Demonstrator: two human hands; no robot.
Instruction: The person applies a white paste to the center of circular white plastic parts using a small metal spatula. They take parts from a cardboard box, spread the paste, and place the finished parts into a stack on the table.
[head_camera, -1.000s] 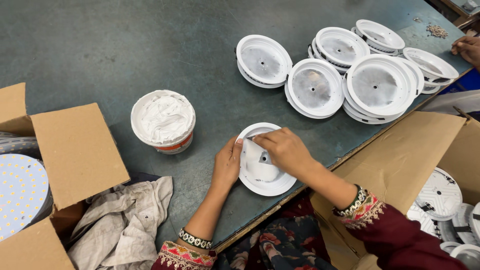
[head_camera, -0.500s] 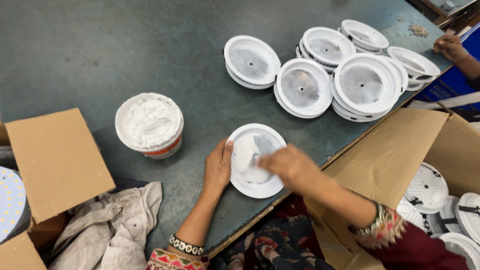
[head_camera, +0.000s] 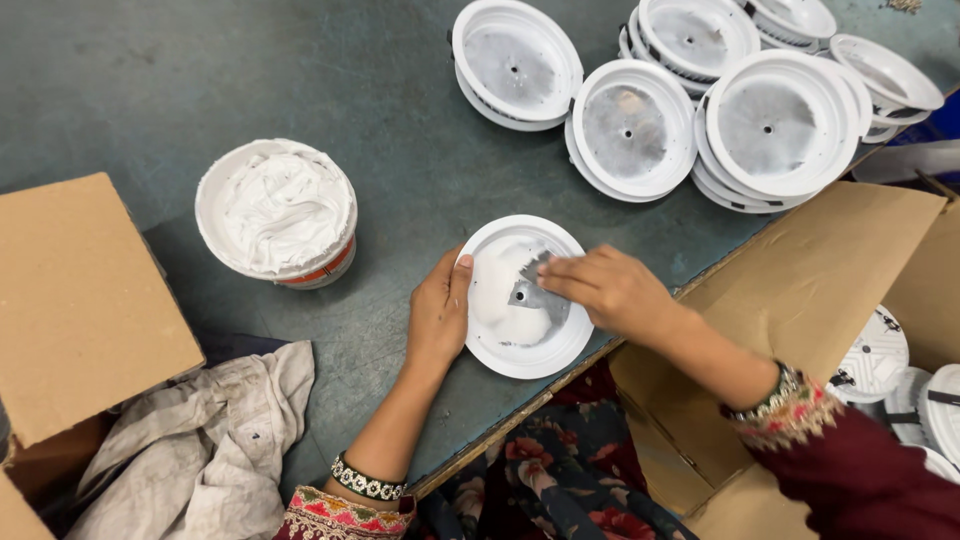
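Note:
A round white lamp housing (head_camera: 522, 345) lies near the front edge of the dark green table (head_camera: 250, 70). White paste covers part of its inside. My left hand (head_camera: 438, 312) rests flat against the housing's left rim and steadies it. My right hand (head_camera: 607, 290) pinches a small grey metal scraper (head_camera: 532, 293) whose blade lies on the paste inside the housing. A white tub of paste (head_camera: 276, 212) stands open to the left of my left hand.
Several stacked white housings (head_camera: 630, 125) sit at the back right of the table. An open cardboard box (head_camera: 80, 300) stands at the left, a dirty cloth (head_camera: 200, 440) beside it. Another cardboard box (head_camera: 830, 270) at the right holds more round parts (head_camera: 875, 355).
My right hand has slid from the housing's middle to its right side, dragging the scraper across the paste. The view has shifted, and another person's hand at the far right is gone.

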